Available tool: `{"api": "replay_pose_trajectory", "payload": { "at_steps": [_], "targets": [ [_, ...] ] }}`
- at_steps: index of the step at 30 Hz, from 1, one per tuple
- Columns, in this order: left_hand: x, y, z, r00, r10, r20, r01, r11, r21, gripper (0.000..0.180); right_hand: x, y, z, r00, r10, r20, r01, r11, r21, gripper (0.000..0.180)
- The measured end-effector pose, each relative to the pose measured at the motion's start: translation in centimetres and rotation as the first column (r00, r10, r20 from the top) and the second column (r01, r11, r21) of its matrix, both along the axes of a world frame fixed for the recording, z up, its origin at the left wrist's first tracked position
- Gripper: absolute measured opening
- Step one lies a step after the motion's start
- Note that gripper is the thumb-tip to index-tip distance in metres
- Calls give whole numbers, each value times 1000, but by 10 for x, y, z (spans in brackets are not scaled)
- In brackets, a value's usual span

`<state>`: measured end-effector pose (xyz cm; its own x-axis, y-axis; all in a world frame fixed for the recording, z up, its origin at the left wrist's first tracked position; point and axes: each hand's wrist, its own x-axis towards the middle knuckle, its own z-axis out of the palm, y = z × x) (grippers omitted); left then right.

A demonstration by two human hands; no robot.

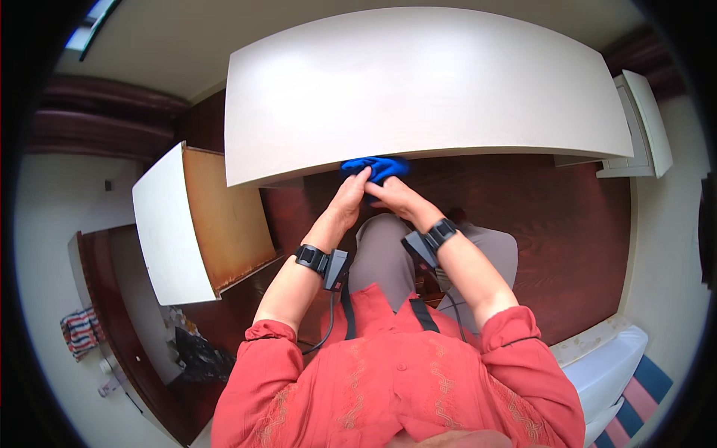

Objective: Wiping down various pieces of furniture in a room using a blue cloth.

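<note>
A bunched bright blue cloth (375, 166) is between my two hands at the near edge of the long white table (426, 82). My left hand (351, 197) closes on its left side, thumb toward the middle. From the right, my right hand (398, 196) grips the cloth, its fingers meeting those of the left. Some fingertips are hidden in the folds. I cannot tell whether the cloth touches the table edge. Each wrist wears a black strap with a small grey box, and my knees are below the hands.
A white cabinet (170, 231) with a bare brown side stands at the left. At the far right is a small white cabinet (644, 127). A bed (609, 366) fills the lower right; a black plastic bag (202, 357) lies lower left.
</note>
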<state>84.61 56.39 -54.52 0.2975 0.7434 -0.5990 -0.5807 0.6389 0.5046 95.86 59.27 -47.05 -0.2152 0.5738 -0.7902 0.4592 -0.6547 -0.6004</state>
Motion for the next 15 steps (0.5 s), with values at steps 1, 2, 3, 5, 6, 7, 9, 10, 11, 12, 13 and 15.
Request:
{"api": "replay_pose_trajectory", "payload": {
  "at_steps": [1,2,3,5,6,7,9,10,11,12,13,15],
  "targets": [
    [11,12,23,970,-143,-196,159,985,70,59,22,7,-21,980,-169,-106,171,985,10,47],
    [3,12,23,898,-183,-401,256,957,136,61,14,2,-27,946,-265,-189,276,960,38,45],
    [-8,13,20,784,-193,-590,360,916,178,64,4,-4,-31,895,-351,-274,379,924,54,44],
    [-13,17,42,312,-22,-950,601,779,179,61,4,-5,-27,794,-519,-316,559,828,44,33],
    [-18,19,57,230,83,-970,611,763,210,57,7,-1,-24,740,-572,-353,627,777,56,29],
    [-21,22,64,149,187,-971,625,743,240,53,13,5,-21,680,-622,-388,693,718,64,27],
    [-27,29,65,282,479,-831,516,655,552,31,43,16,-10,597,-681,-424,778,620,101,30],
    [-27,36,63,260,569,-780,513,603,611,25,67,21,-5,601,-692,-399,785,605,133,30],
    [-26,44,59,237,652,-721,512,547,663,25,90,26,4,579,-724,-375,812,553,185,31],
    [-23,51,56,234,648,-724,522,545,656,25,114,30,15,558,-723,-408,829,507,235,30],
    [-21,58,55,126,671,-731,607,531,592,34,139,35,21,555,-726,-405,831,496,250,32],
    [-13,65,47,26,690,-724,689,512,513,47,173,32,28,577,-691,-436,817,477,325,38]
  ]
}}
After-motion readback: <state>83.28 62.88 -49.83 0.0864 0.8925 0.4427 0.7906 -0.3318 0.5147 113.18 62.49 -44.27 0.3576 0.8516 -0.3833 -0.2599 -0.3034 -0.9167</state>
